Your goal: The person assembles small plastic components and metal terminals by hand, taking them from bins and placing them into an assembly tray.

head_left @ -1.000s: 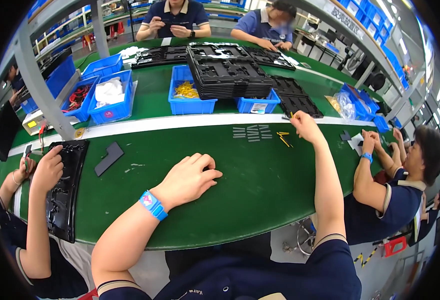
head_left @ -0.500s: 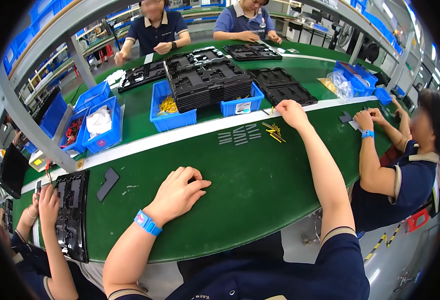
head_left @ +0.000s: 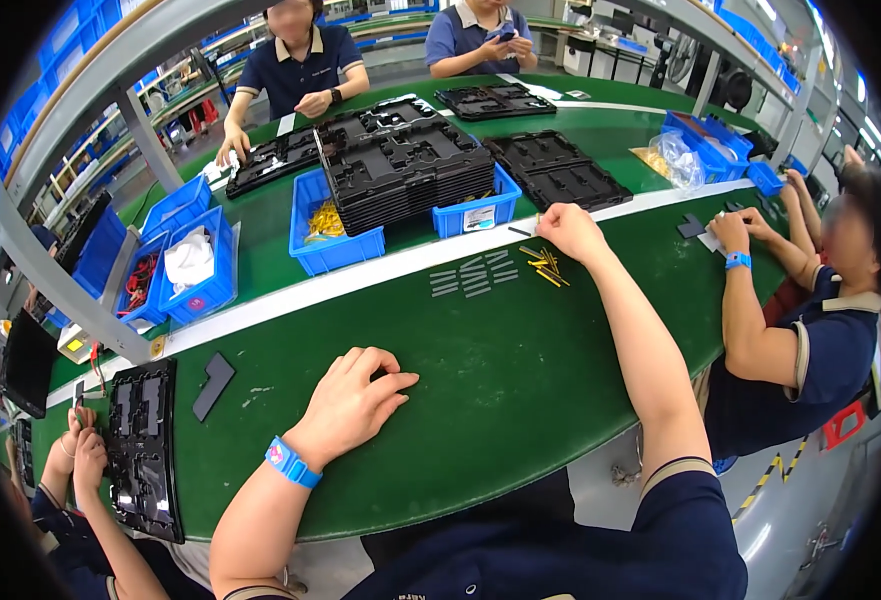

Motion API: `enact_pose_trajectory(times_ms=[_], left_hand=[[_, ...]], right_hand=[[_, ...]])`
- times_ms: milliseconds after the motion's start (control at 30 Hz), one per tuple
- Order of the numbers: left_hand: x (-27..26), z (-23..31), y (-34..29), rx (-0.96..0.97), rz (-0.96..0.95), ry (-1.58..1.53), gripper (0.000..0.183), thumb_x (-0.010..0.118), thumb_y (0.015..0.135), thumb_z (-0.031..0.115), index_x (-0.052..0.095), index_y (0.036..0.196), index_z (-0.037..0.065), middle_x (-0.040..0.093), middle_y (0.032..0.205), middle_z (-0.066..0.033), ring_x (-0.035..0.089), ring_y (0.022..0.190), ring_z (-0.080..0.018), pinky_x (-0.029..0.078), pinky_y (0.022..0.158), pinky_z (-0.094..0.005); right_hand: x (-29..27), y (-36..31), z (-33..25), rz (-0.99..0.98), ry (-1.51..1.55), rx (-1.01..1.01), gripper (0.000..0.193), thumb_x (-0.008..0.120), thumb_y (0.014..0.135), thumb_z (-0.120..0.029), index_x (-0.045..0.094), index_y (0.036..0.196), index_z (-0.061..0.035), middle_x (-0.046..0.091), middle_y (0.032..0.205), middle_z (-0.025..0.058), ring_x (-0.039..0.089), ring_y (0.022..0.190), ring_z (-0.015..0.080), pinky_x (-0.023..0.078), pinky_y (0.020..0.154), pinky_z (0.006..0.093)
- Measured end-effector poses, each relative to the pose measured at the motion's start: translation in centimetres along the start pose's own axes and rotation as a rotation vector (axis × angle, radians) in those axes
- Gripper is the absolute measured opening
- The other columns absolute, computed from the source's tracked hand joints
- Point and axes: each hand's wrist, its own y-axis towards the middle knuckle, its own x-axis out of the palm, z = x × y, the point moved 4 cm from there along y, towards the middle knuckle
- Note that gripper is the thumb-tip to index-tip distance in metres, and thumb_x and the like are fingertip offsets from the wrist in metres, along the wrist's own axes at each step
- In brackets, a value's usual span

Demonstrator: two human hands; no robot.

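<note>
My left hand (head_left: pixel 355 395), with a blue band at its wrist, rests low over the green table, fingers curled and thumb and forefinger tips close together. Anything between those tips is too small or hidden to make out. Farther off on the right, my right hand (head_left: pixel 572 232) is pinched at the white line. A thin dark strip (head_left: pixel 520 231) shows at its fingertips, with a bit of yellow beside them. Just below lies a loose pile of yellow and black strips (head_left: pixel 545 266). Left of the pile, several thin grey strips (head_left: pixel 472 274) are laid out in rows.
Beyond the white line, stacked black trays (head_left: pixel 405 165) stand between blue bins, one holding yellow pieces (head_left: pixel 326 220). A flat dark angled piece (head_left: pixel 214 386) and a black tray (head_left: pixel 143 450) lie on the left. Co-workers sit left, right and across; a grey post (head_left: pixel 70 270) rises at left.
My right hand has shifted slightly left and down, and a dark strip now shows at its fingertips. My left hand stays nearly in place. The whole view has tilted slightly.
</note>
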Motion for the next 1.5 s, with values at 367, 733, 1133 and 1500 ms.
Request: enact_pose_trajectory(times_ms=[367,733,1133,1500], left_hand=[[0.1,-0.1,-0.2,-0.015,0.002,0.002,0.029,0.075,0.076,0.01,0.07,0.105,0.014,0.056,0.101,-0.0025,0.055,0.094,-0.0235,0.047,0.081,-0.0355],[0.1,0.0,0.0,-0.005,0.011,-0.002,0.029,0.076,0.076,0.011,0.07,0.105,0.013,0.056,0.1,-0.0026,0.055,0.093,-0.0236,0.047,0.081,-0.0353],[0.1,-0.1,-0.1,-0.02,0.017,-0.034,0.029,0.075,0.076,0.008,0.071,0.104,0.015,0.057,0.1,-0.0028,0.055,0.091,-0.0247,0.047,0.08,-0.0364],[-0.1,-0.1,-0.4,-0.015,0.006,-0.019,0.028,0.076,0.076,0.01,0.07,0.104,0.014,0.056,0.101,-0.0022,0.054,0.092,-0.0235,0.046,0.08,-0.0358]], right_hand=[[1.7,-0.5,-2.0,0.005,-0.183,-0.089,0.039,0.075,0.081,-0.04,0.065,0.098,-0.0062,0.068,0.103,0.0117,0.065,0.098,0.0308,0.051,0.084,0.0404],[2.6,0.2,-3.1,-0.029,-0.291,-0.108,0.021,0.059,0.091,-0.015,0.063,0.105,0.0001,0.063,0.111,0.0211,0.062,0.107,0.0374,0.05,0.092,0.0472],[2.0,-0.6,-3.6,-0.112,-0.402,-0.226,0.025,0.057,0.083,0.003,0.053,0.108,0.0045,0.058,0.113,0.0266,0.06,0.107,0.0425,0.05,0.093,0.0472],[-1.1,-3.2,-3.7,-0.335,-0.113,-0.189,0.03,0.055,0.081,-0.004,0.068,0.107,0.0013,0.07,0.094,0.0216,0.068,0.09,0.033,0.052,0.082,0.0389]])
